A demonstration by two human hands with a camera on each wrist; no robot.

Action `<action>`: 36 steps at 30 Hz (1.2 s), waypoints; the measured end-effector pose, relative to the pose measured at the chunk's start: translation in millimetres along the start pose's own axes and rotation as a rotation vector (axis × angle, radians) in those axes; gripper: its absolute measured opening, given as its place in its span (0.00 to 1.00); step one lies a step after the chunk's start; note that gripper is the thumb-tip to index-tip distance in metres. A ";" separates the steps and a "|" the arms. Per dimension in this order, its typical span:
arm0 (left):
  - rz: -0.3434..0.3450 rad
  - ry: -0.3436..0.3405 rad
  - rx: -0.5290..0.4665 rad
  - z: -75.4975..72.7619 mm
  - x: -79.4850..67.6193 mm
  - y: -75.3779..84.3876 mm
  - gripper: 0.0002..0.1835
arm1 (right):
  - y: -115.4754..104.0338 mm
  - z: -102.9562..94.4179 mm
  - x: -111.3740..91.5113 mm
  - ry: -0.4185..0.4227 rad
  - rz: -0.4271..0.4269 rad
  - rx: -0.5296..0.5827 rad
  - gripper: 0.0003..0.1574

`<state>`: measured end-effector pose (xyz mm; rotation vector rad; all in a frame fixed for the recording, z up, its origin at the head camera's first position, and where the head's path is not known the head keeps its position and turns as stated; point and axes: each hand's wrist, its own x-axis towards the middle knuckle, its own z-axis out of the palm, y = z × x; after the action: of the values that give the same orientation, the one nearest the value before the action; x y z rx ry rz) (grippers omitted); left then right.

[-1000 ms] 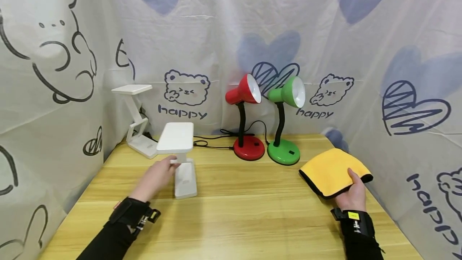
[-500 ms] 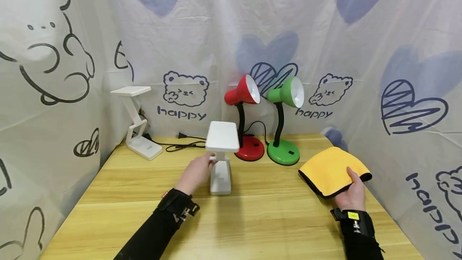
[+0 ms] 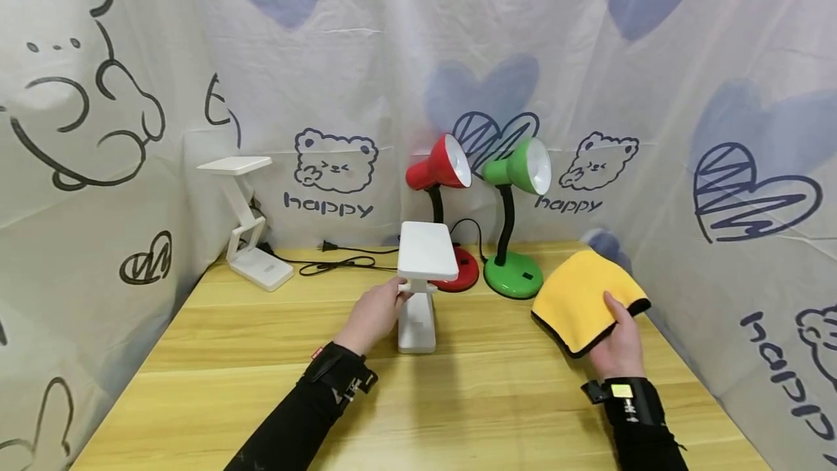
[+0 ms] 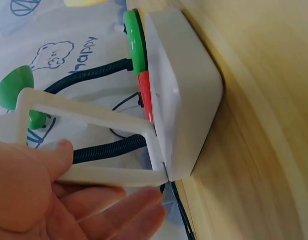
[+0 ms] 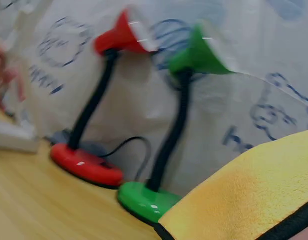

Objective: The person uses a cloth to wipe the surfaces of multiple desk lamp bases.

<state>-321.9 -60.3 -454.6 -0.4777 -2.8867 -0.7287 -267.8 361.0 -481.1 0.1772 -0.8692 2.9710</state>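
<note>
A white folding desk lamp (image 3: 428, 249) stands near the middle of the table, its flat head facing down over a slim rectangular base. My left hand (image 3: 369, 315) grips its arm from the left. In the left wrist view, the thumb and fingers pinch one bar of the frame-shaped arm (image 4: 89, 115), above the base (image 4: 198, 95). On the right, my right hand (image 3: 617, 347) holds a folded yellow cloth (image 3: 585, 300) with black edging, thumb on top and the other fingers hidden beneath. The cloth's fuzzy face (image 5: 248, 195) fills the lower right of the right wrist view.
Behind the held lamp stands a red gooseneck lamp (image 3: 439, 166), its base partly covered. A green gooseneck lamp (image 3: 513, 275) is right of it. A second white folding lamp (image 3: 261, 267) occupies the back left corner. Black cords (image 3: 340, 263) lie along the back edge, before a printed curtain (image 3: 333, 78).
My left hand has moved the white lamp rightward, from the left side to in front of the red lamp. My right hand has shifted slightly left with the cloth, which is now more tilted.
</note>
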 end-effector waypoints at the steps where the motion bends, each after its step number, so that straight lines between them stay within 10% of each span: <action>1: 0.003 -0.009 -0.009 -0.6 0.2 -0.3 0.23 | 5.1 6.4 1.6 -0.001 -0.014 -0.060 0.26; 8: 0.004 -0.151 -0.087 -7.2 0.2 -3.3 0.50 | 55.9 54.9 8.3 0.091 0.013 -0.535 0.31; 15: -0.006 -0.215 -0.132 -15.5 1.7 -8.7 0.49 | 111.5 78.5 10.1 0.058 0.113 -1.020 0.33; 21: 0.025 -0.188 -0.145 -14.1 5.0 -13.7 0.47 | 147.2 102.1 0.9 -0.251 0.046 -1.419 0.17; 30: 0.042 -0.155 -0.127 -17.1 4.1 -14.8 0.43 | 182.0 130.5 -15.2 -0.825 -0.009 -1.838 0.29; 36: 0.085 -0.144 -0.108 -15.8 5.9 -17.6 0.39 | 200.2 136.6 -2.1 -0.915 0.014 -1.976 0.30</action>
<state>-332.6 -80.9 -447.3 -0.6880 -2.9467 -0.8740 -266.6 118.8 -474.2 1.1887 -2.9563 0.6432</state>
